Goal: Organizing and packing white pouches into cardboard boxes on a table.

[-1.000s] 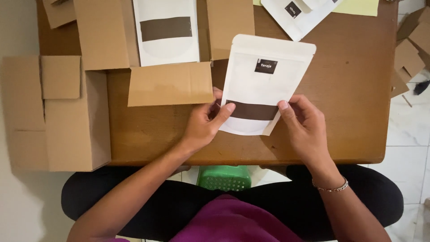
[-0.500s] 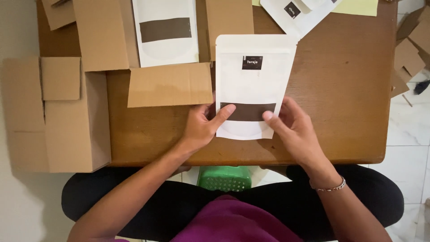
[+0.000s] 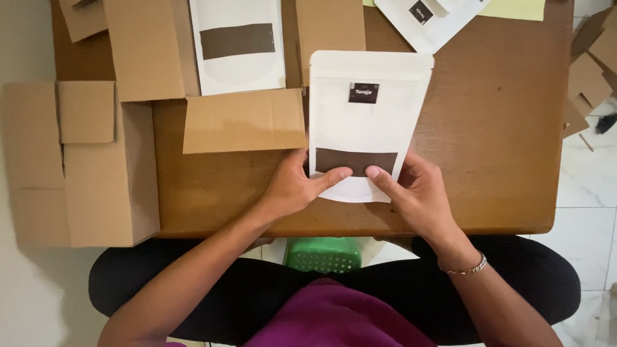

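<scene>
- Brown wooden bench (image 3: 501, 160) fills the middle of the frame, with pale tiled floor (image 3: 588, 186) showing past its right edge and a plain light floor at the left.
- Your left hand (image 3: 292, 189) sits at the lower centre of the frame, its thumb pressed onto the front of the flat white paper pouch with a dark brown window band and a small black label (image 3: 369, 122).
- Your right hand (image 3: 414, 193) is just beside it on the right, thumb on the pouch's front near the band, the other fingers tucked behind the pouch's lower right edge.
- Both sets of fingers are clamped on the pouch's lower part, thumbs nearly meeting at the brown band.
- You hold the pouch at the centre of the frame, upright as seen, its sealed top towards the upper edge and its rounded bottom near the bench's front edge.
- A thin chain bracelet (image 3: 464, 268) circles your right wrist.
- A flat brown cardboard flap (image 3: 244, 121) lies just left of the pouch, touching its left edge as seen.
- A second white pouch with a brown band (image 3: 236, 45) lies at the upper centre-left, among cardboard sheets.
- More white pouches (image 3: 437, 19) lie at the upper right, partly over a pale yellow sheet (image 3: 514, 9).
- A folded brown cardboard box (image 3: 77, 167) hangs over the bench's left side.
- Loose cardboard pieces (image 3: 588, 71) lie at the right edge of the frame.
- A green perforated plastic stool (image 3: 323, 255) shows below the bench's front edge, between your knees.
</scene>
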